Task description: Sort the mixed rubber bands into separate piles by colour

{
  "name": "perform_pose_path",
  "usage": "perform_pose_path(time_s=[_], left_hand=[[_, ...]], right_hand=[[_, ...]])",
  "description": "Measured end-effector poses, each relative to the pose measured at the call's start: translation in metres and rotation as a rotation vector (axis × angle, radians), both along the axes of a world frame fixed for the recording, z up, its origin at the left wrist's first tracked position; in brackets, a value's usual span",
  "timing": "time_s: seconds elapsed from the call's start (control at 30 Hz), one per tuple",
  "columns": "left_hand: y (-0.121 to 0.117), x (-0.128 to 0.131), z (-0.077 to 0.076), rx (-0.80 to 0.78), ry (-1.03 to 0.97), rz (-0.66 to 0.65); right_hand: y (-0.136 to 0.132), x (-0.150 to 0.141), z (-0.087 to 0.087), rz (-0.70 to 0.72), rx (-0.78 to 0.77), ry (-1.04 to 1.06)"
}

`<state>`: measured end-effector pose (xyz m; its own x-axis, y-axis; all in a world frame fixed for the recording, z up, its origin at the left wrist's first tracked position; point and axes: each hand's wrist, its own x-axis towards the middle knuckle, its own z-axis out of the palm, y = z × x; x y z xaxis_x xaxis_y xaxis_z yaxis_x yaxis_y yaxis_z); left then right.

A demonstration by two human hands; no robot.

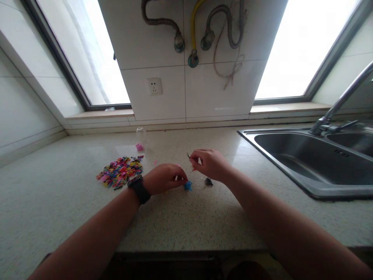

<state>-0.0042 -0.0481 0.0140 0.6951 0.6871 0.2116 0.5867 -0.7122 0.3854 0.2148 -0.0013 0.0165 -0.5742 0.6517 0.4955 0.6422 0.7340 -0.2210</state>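
Left of the left hand (163,178), a large mixed pile (120,172) of small coloured pieces remains. That hand's fingertips touch a little blue pile (188,186); whether they grip anything is unclear. The right hand (208,162) pinches a dark loop (188,155), a little black pile (208,182) just below it; little seems set apart by colour yet.

Daylight from left window (87,50) and right window (309,46), both blown out white. Tiled wall (157,50) between them greyish, dim. Pale sheen on speckled countertop (186,225); soft glints along steel sink (335,191). Wide-angle stretch toward edges; small colourful pieces (120,172) lack crisp detail.
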Motion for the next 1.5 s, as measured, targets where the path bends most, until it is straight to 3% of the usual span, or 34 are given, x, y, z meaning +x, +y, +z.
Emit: perform_pose_path(time_s=[0.9,1.3,1.5], left_hand=[[0.005,-0.004,-0.006,0.034,0.102,0.006],[0.005,-0.012,-0.002,0.038,0.054,0.071],[0.008,-0.017,-0.004,0.037,0.002,0.087]], right_hand=[[-0.001,-0.001,0.001,0.02,-0.016,-0.03],[-0.007,-0.003,0.004,0.097,-0.146,0.248],[-0.017,-0.001,0.015,0.157,-0.116,0.334]])
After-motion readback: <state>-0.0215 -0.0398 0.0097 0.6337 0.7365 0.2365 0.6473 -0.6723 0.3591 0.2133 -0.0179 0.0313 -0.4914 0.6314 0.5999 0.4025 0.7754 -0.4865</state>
